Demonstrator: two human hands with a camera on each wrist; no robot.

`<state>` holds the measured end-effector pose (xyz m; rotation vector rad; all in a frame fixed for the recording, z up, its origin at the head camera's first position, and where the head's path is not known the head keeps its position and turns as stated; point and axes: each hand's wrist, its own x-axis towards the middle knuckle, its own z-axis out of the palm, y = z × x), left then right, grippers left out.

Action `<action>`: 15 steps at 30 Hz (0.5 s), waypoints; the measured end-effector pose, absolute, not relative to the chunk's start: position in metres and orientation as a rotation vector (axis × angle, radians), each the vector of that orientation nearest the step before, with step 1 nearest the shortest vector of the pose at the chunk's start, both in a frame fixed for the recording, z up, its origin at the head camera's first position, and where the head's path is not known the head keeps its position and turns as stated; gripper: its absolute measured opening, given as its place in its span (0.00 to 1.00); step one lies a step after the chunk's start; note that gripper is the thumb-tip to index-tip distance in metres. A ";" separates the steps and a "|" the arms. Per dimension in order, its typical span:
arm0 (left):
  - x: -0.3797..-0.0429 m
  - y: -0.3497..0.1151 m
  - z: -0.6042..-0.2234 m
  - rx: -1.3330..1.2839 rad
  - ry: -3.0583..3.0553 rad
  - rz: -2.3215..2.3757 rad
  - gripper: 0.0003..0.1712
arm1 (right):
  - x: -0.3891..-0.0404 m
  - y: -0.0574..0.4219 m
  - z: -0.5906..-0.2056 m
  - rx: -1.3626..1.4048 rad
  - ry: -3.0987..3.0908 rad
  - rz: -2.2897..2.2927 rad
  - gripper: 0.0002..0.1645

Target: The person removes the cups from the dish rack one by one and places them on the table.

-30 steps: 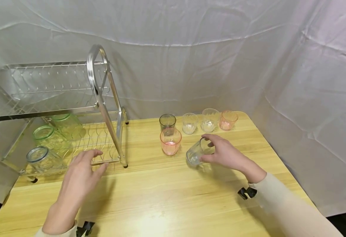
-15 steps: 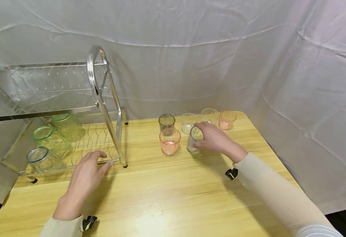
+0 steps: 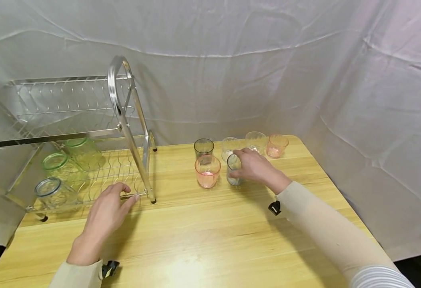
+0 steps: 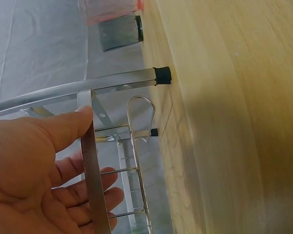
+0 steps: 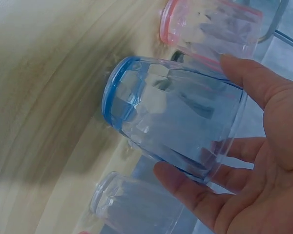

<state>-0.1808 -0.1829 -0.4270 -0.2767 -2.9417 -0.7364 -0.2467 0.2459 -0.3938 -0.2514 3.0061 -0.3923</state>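
Blue glass (image 5: 178,109), gripped near its rim, beside pink glass (image 3: 207,176)

Drinkware tally from where I stand: 2 pink glasses (image 3: 207,178) (image 3: 277,147), 2 clear glasses (image 3: 230,145) (image 3: 255,139), 2 blue-rimmed glasses (image 3: 233,177) (image 3: 57,195), 2 green glasses (image 3: 65,172) (image 3: 84,154), 1 dark glass (image 3: 203,148). That's 9; 3 in the rack (image 3: 136,159), 6 outside. Racks: 1, with 2 tiers (image 3: 70,136) (image 3: 120,164). Also 1 wooden table (image 3: 181,236), 2 bare hands (image 3: 106,210) (image 3: 256,166), 2 pale sleeves (image 3: 77,277) (image 3: 325,224), 2 black clips (image 3: 109,269) (image 3: 274,207).
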 end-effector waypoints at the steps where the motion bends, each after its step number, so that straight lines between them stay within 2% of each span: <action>1: -0.181 -0.183 -0.427 -0.278 -2.942 -0.736 0.23 | -0.247 0.246 -0.394 -0.249 3.007 -0.397 0.56; 8: -0.182 -0.183 -0.427 -0.287 -2.945 -0.738 0.24 | -0.247 0.251 -0.394 -0.256 2.962 -0.473 0.60; 15: -0.183 -0.183 -0.427 -0.281 -2.953 -0.750 0.25 | -0.247 0.256 -0.391 -0.272 2.922 -0.522 0.57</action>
